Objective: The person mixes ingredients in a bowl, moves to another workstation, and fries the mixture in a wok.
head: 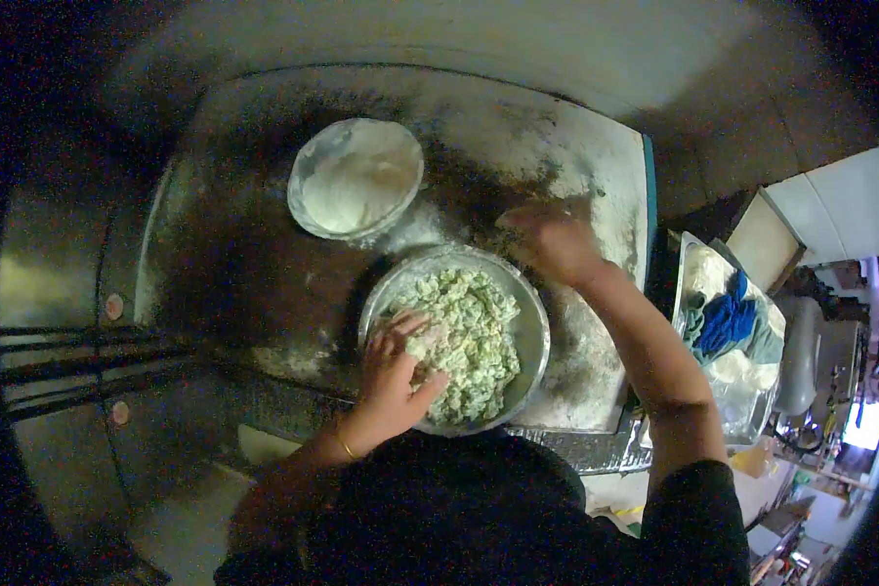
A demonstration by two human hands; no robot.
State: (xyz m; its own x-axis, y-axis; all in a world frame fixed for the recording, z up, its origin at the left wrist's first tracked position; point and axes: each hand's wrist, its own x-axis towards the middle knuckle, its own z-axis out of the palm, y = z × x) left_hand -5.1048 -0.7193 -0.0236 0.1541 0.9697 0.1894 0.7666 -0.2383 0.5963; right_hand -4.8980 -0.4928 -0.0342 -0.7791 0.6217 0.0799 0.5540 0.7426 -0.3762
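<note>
A round metal bowl [535, 329] stands at the work surface's near edge, holding a pale green, flour-dusted crumbly mixture [472, 340]. At the bowl's left side, my left hand [399, 373] rests on the mixture with its fingers apart; a thin yellow bangle circles that wrist. My right hand [557, 238] is beyond the bowl's upper right, over the dark floured surface. It is blurred, so its grip and anything in it cannot be made out. Farther back and left is a second bowl [359, 179] with white powder, probably flour, and powder is scattered between the two bowls.
The floury work surface [242, 256] has a raised back edge. Off its right side stands a tray [751, 421] with blue and green cloths [729, 319] and pale lumps. Metal cabinet fronts [51, 293] are on the left; shelves and cluttered equipment are at the far right.
</note>
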